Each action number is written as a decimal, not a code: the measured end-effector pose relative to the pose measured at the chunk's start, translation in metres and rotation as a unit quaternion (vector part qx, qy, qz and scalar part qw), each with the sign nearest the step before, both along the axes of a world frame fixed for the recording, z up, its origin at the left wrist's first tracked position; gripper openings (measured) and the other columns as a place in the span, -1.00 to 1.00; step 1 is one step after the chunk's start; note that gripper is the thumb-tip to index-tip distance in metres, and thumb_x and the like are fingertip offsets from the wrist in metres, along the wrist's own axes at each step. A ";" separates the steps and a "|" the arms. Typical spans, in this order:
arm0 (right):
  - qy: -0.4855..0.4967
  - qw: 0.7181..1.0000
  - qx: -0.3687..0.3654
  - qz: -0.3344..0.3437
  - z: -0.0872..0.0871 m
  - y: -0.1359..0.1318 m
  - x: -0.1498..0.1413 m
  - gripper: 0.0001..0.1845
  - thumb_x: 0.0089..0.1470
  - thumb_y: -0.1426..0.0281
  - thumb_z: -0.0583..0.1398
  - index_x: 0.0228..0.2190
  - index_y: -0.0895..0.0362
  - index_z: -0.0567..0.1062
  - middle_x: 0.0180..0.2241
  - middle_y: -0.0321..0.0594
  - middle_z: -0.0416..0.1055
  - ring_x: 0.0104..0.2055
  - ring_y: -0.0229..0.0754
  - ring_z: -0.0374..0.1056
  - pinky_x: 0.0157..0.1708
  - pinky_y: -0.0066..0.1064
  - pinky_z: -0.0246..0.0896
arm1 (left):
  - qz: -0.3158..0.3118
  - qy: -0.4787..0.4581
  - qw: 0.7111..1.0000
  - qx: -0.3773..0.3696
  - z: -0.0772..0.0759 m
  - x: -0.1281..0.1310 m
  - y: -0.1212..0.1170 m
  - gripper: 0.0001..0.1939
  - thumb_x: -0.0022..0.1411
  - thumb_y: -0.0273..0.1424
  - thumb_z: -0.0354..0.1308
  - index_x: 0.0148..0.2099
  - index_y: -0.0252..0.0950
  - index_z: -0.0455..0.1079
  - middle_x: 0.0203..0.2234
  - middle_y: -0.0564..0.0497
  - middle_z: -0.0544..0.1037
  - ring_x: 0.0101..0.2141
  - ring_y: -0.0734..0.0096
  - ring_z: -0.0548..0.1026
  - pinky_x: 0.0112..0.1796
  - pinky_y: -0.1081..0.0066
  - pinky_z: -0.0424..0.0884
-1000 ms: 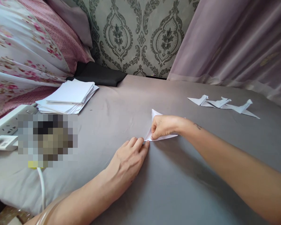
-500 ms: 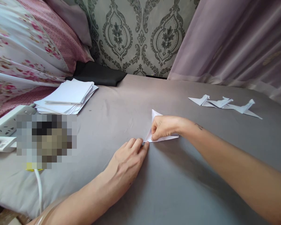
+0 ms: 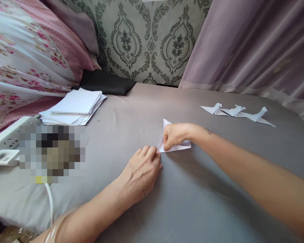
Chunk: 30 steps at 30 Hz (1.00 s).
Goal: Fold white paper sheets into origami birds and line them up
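The folded paper [image 3: 178,145] lies on the bedsheet [image 3: 192,195] under my right hand [image 3: 176,135], with my left hand [image 3: 142,168] just left of it at its corner. The paper stack [image 3: 73,108] sits far left; three folded paper birds [image 3: 236,112] lie far right, before the curtain [image 3: 255,50].

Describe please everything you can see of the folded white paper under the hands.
The folded white paper is a small flat triangle of thin, creased sheet lying on the grey bedsheet. One point sticks up behind the right hand, which presses on it. The left hand touches its near corner with its fingertips.
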State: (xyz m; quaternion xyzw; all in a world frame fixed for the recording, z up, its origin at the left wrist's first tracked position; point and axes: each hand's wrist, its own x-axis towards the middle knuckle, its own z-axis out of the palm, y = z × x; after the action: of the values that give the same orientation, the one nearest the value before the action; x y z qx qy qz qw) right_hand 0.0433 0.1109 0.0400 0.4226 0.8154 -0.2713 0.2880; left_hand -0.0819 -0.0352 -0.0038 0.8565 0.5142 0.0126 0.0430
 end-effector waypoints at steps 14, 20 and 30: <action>-0.089 0.995 0.040 0.031 0.011 -0.004 -0.010 -0.79 -0.28 0.44 0.23 -0.47 0.24 0.55 -0.54 -0.24 0.39 -0.51 -0.24 0.27 -0.50 -0.40 0.09 | -0.027 0.009 0.998 0.060 -0.017 0.012 0.003 -0.50 0.42 -0.21 -0.27 -0.16 -0.45 0.39 -0.33 -0.16 0.37 -0.30 0.16 0.35 -0.32 0.22 0.34; -0.019 0.997 0.068 0.029 0.020 -0.007 0.008 -0.80 -0.09 0.34 0.17 -0.48 0.21 0.54 -0.53 -0.25 0.41 -0.50 -0.26 0.26 -0.52 -0.43 0.04 | -0.044 -0.011 0.998 0.054 -0.014 0.012 0.013 -0.51 0.42 -0.21 -0.31 -0.04 -0.42 0.34 -0.27 -0.15 0.37 -0.29 0.19 0.37 -0.28 0.21 0.36; 0.398 0.801 0.376 -0.242 0.003 -0.067 0.081 -0.82 0.10 0.31 0.10 -0.31 0.09 0.47 -0.32 -0.18 0.50 -0.29 -0.15 0.39 -0.26 -0.34 0.24 | -0.042 -0.031 0.997 0.055 -0.011 0.010 0.019 -0.53 0.42 -0.23 -0.28 0.14 -0.38 0.25 -0.26 -0.16 0.39 -0.28 0.20 0.37 -0.23 0.23 0.36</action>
State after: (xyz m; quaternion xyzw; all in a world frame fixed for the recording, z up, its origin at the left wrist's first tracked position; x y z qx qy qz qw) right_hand 0.1245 0.0439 0.0433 0.5359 0.7677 -0.1487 -0.3184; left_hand -0.0718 -0.0161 -0.0150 0.8776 0.4748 0.0651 0.0124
